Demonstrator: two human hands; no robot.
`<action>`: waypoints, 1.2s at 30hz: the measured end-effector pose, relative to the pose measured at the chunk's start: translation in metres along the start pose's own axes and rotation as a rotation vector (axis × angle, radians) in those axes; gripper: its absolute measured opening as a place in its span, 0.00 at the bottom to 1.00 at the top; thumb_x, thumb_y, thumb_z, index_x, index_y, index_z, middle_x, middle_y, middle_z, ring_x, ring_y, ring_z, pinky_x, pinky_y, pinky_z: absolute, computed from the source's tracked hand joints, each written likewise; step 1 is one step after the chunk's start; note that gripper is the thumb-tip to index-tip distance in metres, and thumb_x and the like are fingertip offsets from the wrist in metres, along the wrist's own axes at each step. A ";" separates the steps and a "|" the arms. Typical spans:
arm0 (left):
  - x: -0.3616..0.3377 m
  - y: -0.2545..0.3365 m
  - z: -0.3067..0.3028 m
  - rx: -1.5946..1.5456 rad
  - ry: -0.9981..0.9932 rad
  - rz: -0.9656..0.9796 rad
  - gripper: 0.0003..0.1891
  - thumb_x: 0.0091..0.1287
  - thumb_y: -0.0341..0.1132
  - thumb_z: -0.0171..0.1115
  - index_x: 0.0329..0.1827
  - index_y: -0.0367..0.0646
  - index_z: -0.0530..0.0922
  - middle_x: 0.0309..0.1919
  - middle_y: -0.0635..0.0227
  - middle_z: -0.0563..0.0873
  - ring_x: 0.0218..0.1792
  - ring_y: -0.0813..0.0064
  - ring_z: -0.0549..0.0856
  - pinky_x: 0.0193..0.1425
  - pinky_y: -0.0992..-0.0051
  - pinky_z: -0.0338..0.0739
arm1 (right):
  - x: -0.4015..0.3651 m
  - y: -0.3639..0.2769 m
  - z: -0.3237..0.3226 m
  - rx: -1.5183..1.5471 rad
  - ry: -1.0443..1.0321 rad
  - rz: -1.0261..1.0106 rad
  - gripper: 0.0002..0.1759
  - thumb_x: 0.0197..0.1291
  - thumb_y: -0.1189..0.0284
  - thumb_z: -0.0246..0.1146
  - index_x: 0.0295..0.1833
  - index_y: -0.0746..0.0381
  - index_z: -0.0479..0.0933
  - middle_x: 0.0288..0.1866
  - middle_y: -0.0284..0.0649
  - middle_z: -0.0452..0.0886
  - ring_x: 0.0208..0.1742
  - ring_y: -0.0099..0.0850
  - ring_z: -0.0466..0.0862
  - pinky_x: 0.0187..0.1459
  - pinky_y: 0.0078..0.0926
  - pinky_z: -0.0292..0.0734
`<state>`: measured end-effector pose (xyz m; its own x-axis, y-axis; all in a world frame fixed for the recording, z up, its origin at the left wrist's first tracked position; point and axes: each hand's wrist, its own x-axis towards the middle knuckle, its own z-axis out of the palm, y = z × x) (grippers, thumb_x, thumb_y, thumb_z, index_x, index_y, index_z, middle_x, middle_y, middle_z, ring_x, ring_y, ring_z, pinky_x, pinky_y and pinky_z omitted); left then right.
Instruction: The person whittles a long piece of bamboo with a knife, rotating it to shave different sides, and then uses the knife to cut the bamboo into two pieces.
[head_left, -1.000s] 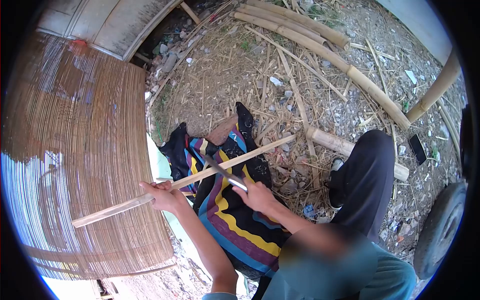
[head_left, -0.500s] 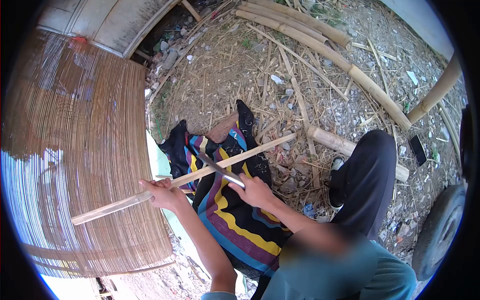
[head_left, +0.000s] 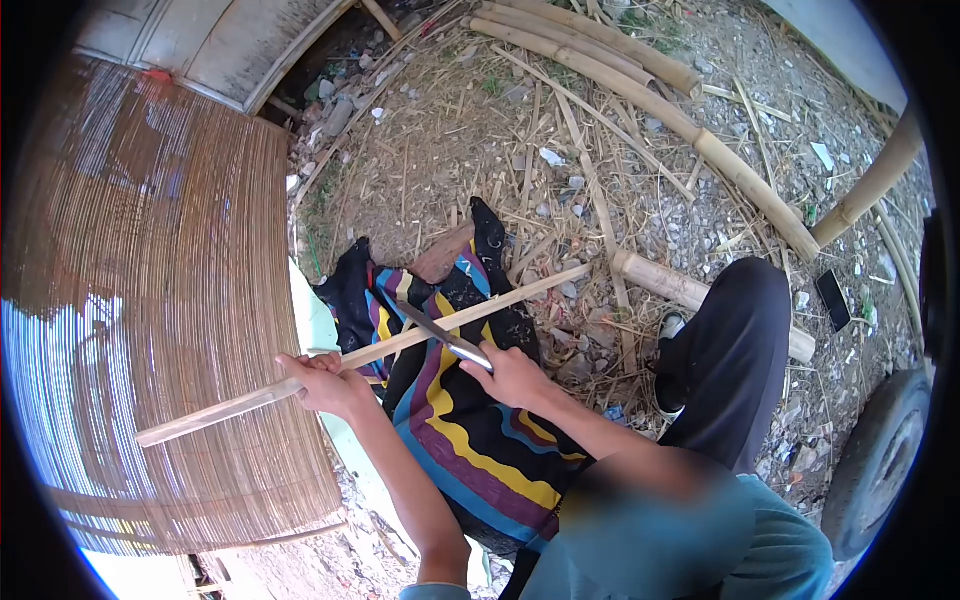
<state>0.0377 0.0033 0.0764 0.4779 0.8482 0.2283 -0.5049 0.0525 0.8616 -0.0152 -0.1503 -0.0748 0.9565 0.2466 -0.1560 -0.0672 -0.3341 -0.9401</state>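
Observation:
A long pale bamboo strip (head_left: 400,342) lies slantwise across the view, over a black cloth with coloured wavy stripes (head_left: 480,470). My left hand (head_left: 325,383) is closed around the strip left of its middle. In my right hand (head_left: 508,378) is the handle of a knife (head_left: 445,338); its dark blade crosses the strip and appears to touch it, just right of the strip's middle. The strip's far end reaches over the straw-littered ground, and its near end sticks out past my left hand.
A slatted bamboo blind (head_left: 200,300) stands at the left. Thick bamboo poles (head_left: 660,110) lie at the back right, and another bamboo piece (head_left: 670,285) is near my bent knee (head_left: 735,350). A phone (head_left: 832,300) and a tyre (head_left: 880,465) are at the right.
The strip has shifted very slightly to the left with my left hand. The knife and my right hand have moved only slightly, the blade still across the strip.

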 end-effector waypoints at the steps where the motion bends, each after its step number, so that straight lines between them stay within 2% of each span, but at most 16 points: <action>1: 0.001 0.000 0.002 0.008 0.002 0.005 0.20 0.68 0.44 0.58 0.23 0.46 0.62 0.12 0.77 0.59 0.14 0.84 0.58 0.18 0.82 0.55 | 0.005 0.022 0.007 0.024 0.047 0.055 0.28 0.63 0.47 0.50 0.44 0.65 0.72 0.31 0.59 0.80 0.36 0.57 0.81 0.38 0.52 0.76; 4: 0.010 -0.003 -0.007 0.012 0.077 -0.020 0.19 0.68 0.44 0.58 0.23 0.46 0.62 0.12 0.77 0.60 0.14 0.84 0.59 0.17 0.81 0.55 | 0.017 0.081 -0.004 -0.016 0.205 0.212 0.28 0.63 0.47 0.50 0.44 0.65 0.73 0.32 0.58 0.80 0.37 0.56 0.81 0.40 0.50 0.76; 5: 0.012 -0.004 -0.007 0.006 0.075 -0.021 0.19 0.68 0.44 0.58 0.23 0.46 0.62 0.12 0.77 0.60 0.14 0.84 0.59 0.17 0.81 0.55 | 0.017 0.085 -0.007 -0.140 0.165 0.216 0.28 0.63 0.47 0.50 0.44 0.65 0.74 0.31 0.58 0.80 0.38 0.55 0.81 0.42 0.48 0.76; 9: -0.002 0.000 -0.004 -0.022 -0.011 -0.015 0.19 0.68 0.44 0.58 0.23 0.47 0.63 0.12 0.77 0.61 0.13 0.86 0.59 0.17 0.82 0.55 | 0.011 0.046 -0.035 -0.081 0.089 0.242 0.31 0.63 0.47 0.50 0.44 0.68 0.73 0.30 0.58 0.80 0.35 0.54 0.82 0.39 0.48 0.77; 14: -0.004 -0.001 0.002 -0.034 -0.028 0.015 0.19 0.67 0.43 0.59 0.22 0.47 0.63 0.11 0.77 0.61 0.13 0.86 0.60 0.16 0.83 0.55 | -0.002 0.000 -0.009 0.049 0.019 -0.020 0.28 0.63 0.48 0.53 0.45 0.67 0.72 0.29 0.59 0.79 0.34 0.57 0.81 0.37 0.51 0.77; 16: -0.002 -0.003 0.004 -0.029 -0.019 0.016 0.19 0.67 0.43 0.59 0.22 0.47 0.63 0.11 0.78 0.61 0.13 0.86 0.59 0.16 0.83 0.55 | -0.005 0.001 -0.001 0.038 0.029 -0.002 0.28 0.63 0.49 0.53 0.46 0.67 0.72 0.29 0.59 0.79 0.35 0.58 0.81 0.37 0.51 0.77; 18: 0.000 -0.004 0.005 -0.027 -0.012 0.016 0.20 0.67 0.43 0.59 0.21 0.47 0.62 0.11 0.78 0.60 0.12 0.86 0.59 0.16 0.83 0.55 | 0.004 0.032 0.009 0.027 0.154 0.110 0.28 0.62 0.49 0.53 0.45 0.67 0.73 0.28 0.60 0.79 0.34 0.57 0.81 0.37 0.50 0.77; 20: 0.000 -0.003 0.003 -0.024 0.017 0.003 0.20 0.67 0.43 0.59 0.20 0.48 0.62 0.10 0.78 0.59 0.12 0.86 0.58 0.16 0.82 0.54 | 0.022 0.096 0.015 0.159 0.332 0.318 0.29 0.62 0.48 0.54 0.41 0.68 0.74 0.27 0.60 0.79 0.33 0.57 0.81 0.36 0.49 0.76; 22: 0.001 -0.002 0.001 -0.009 0.008 0.011 0.21 0.67 0.43 0.59 0.20 0.48 0.61 0.10 0.78 0.59 0.12 0.86 0.57 0.16 0.82 0.54 | 0.017 0.098 -0.010 -0.142 0.284 0.228 0.29 0.63 0.49 0.52 0.40 0.69 0.74 0.27 0.60 0.79 0.34 0.57 0.81 0.37 0.48 0.76; 24: 0.001 -0.005 0.004 0.011 0.012 0.006 0.21 0.67 0.43 0.59 0.20 0.48 0.61 0.10 0.78 0.59 0.12 0.86 0.57 0.16 0.81 0.53 | 0.025 0.090 -0.022 -0.098 0.268 0.225 0.29 0.63 0.49 0.52 0.40 0.70 0.74 0.27 0.59 0.79 0.34 0.57 0.81 0.37 0.48 0.76; 26: -0.001 -0.005 0.010 -0.012 -0.070 0.034 0.21 0.68 0.43 0.58 0.19 0.48 0.61 0.10 0.79 0.58 0.12 0.86 0.57 0.16 0.82 0.53 | 0.011 0.068 -0.022 -0.031 0.224 0.220 0.29 0.64 0.49 0.51 0.42 0.69 0.74 0.27 0.58 0.80 0.34 0.56 0.81 0.37 0.51 0.76; 30: -0.009 0.000 0.013 -0.028 -0.007 0.030 0.20 0.68 0.43 0.58 0.20 0.48 0.61 0.10 0.78 0.59 0.12 0.86 0.57 0.15 0.83 0.53 | 0.001 0.012 -0.009 0.089 0.058 0.027 0.29 0.63 0.49 0.52 0.45 0.69 0.72 0.26 0.60 0.78 0.33 0.57 0.81 0.37 0.51 0.76; 32: -0.006 -0.002 0.010 -0.029 -0.008 0.038 0.20 0.68 0.43 0.58 0.21 0.48 0.62 0.11 0.78 0.59 0.12 0.86 0.58 0.16 0.83 0.53 | 0.006 0.010 0.000 0.069 0.074 -0.011 0.28 0.62 0.49 0.53 0.44 0.67 0.72 0.25 0.60 0.78 0.32 0.58 0.81 0.37 0.51 0.76; 34: -0.005 -0.003 0.010 -0.032 -0.031 0.033 0.20 0.68 0.42 0.58 0.21 0.48 0.62 0.11 0.78 0.60 0.12 0.87 0.58 0.15 0.83 0.52 | 0.015 0.038 0.007 0.001 0.174 0.016 0.27 0.61 0.48 0.54 0.43 0.66 0.72 0.25 0.60 0.79 0.32 0.58 0.81 0.36 0.51 0.76; 35: -0.005 -0.002 0.009 -0.010 -0.029 0.038 0.19 0.68 0.42 0.58 0.21 0.47 0.62 0.10 0.77 0.60 0.12 0.87 0.58 0.15 0.83 0.52 | 0.023 0.063 0.010 0.055 0.240 0.127 0.26 0.61 0.49 0.55 0.44 0.64 0.73 0.26 0.59 0.79 0.32 0.57 0.81 0.35 0.50 0.76; 36: -0.004 0.000 0.008 -0.011 -0.027 0.037 0.19 0.68 0.42 0.58 0.21 0.47 0.62 0.10 0.77 0.60 0.12 0.87 0.58 0.15 0.83 0.52 | 0.031 0.091 0.007 0.028 0.340 0.318 0.25 0.62 0.53 0.55 0.45 0.67 0.73 0.28 0.59 0.79 0.34 0.56 0.81 0.37 0.48 0.75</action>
<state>0.0415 -0.0044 0.0786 0.4774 0.8354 0.2723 -0.5306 0.0271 0.8472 0.0066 -0.1666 -0.1671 0.9256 -0.1777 -0.3343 -0.3755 -0.3191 -0.8701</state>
